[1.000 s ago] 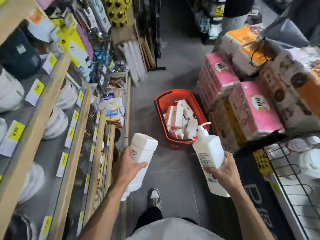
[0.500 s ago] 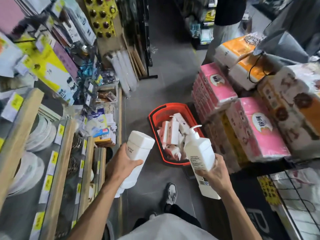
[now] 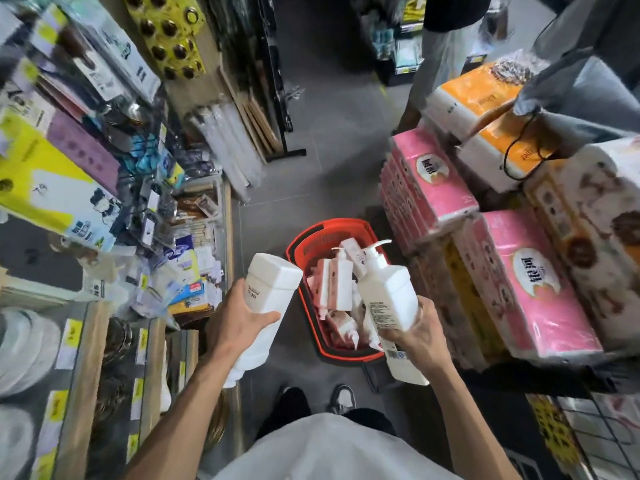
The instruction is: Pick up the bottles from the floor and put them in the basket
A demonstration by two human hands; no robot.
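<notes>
The left hand (image 3: 239,323) grips a white flat-top bottle (image 3: 272,289) in the middle of the frame. The hand covers the bottle's lower half. The right hand (image 3: 420,336) grips a white pump bottle (image 3: 386,299) beside it. That bottle hides part of the red basket (image 3: 300,245), which sits on the floor just behind both hands. More white bottles (image 3: 334,284) lie jumbled inside; how many is hard to tell. The shelves (image 3: 83,368) at the left are blurry. Pink packs (image 3: 530,282) fill the right side. Since half a second ago, both bottles have come closer to the basket, and the pump bottle now sits over it.
</notes>
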